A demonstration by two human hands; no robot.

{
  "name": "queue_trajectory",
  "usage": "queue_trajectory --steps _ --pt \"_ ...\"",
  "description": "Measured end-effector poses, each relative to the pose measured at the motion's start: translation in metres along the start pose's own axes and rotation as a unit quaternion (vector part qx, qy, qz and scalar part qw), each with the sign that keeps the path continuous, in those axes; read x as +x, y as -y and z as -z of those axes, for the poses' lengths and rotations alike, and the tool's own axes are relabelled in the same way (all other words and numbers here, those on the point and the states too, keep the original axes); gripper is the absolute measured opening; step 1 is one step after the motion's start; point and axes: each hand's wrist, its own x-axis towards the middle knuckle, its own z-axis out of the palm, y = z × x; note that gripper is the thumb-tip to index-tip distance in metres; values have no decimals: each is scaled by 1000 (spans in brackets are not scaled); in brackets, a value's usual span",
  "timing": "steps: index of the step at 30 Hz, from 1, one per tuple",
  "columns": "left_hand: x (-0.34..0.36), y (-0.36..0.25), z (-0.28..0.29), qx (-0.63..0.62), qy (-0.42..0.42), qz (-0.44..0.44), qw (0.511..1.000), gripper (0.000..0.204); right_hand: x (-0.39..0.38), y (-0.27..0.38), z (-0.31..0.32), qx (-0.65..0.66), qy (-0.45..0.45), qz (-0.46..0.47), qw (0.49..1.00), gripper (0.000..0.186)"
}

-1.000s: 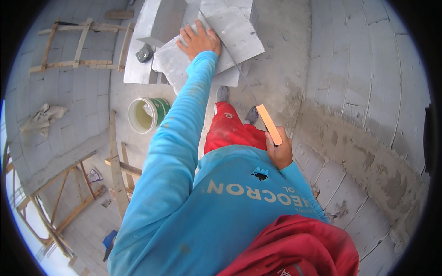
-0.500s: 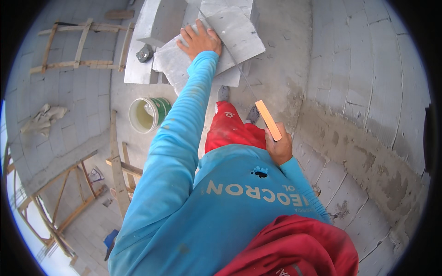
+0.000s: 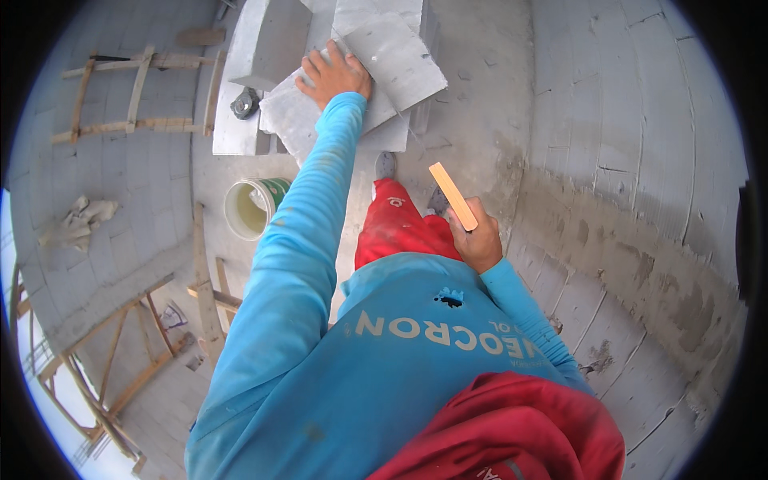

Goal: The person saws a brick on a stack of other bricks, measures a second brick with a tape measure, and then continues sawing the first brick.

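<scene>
My left hand lies flat, fingers spread, on top of a pale grey concrete block that sits askew on other blocks. In my right hand, near my right thigh, is the orange wooden handle of a handsaw. Its thin blade, seen nearly edge-on, reaches forward to the block and runs along a line across it, just right of my left hand. How deep the blade sits in the block I cannot tell.
A dark round object rests on the left block. A white and green bucket with murky liquid stands left of my legs. Wooden frames and a crumpled cloth are farther left. At the right rises a block wall.
My right hand has pushed the saw forward, toward the block. My left hand stays flat on the block, and the whole view has shifted slightly.
</scene>
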Motion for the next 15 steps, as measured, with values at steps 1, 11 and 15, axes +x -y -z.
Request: queue_trajectory --steps 1,11,15 --pt "0 3 -2 -6 -14 -6 1000 56 1 -1 0 0 1 3 1000 20" --pt "1 1 -1 26 1 7 1000 55 5 -3 2 18 13 -25 999 19" --pt "2 8 -4 -7 -22 -9 1000 56 -31 -10 11 -9 14 -39 999 19"
